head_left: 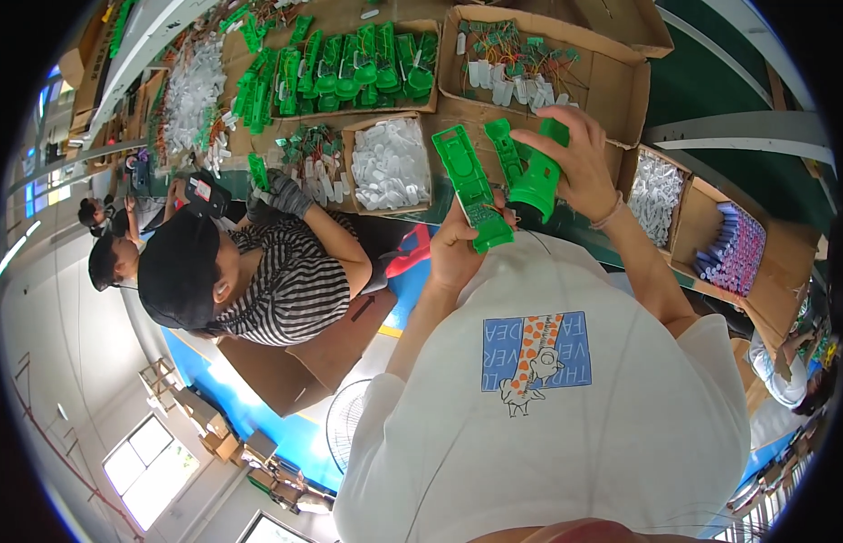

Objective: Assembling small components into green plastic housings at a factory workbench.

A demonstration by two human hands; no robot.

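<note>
My left hand [451, 253] is closed around the lower end of a long green plastic half shell [464, 170]. A small circuit board shows inside that end. My right hand [582, 167] grips a green flashlight-shaped housing [536, 181] with a wide round head pointing down toward me. Its thumb and fingers curve over the upper part. Between the two lies a narrower green shell piece [504, 152], close to my right thumb; whether that hand touches it I cannot tell. A thin dark wire hangs near the round head.
Beyond stand a tray of green shells [372, 59] and a cardboard box [612, 100] of wired circuit boards. Near left are white plastic pieces [390, 163]; at right, small clear parts [655, 195] and purple cylinders [734, 249]. A gloved co-worker [290, 294] sits left, holding a green piece.
</note>
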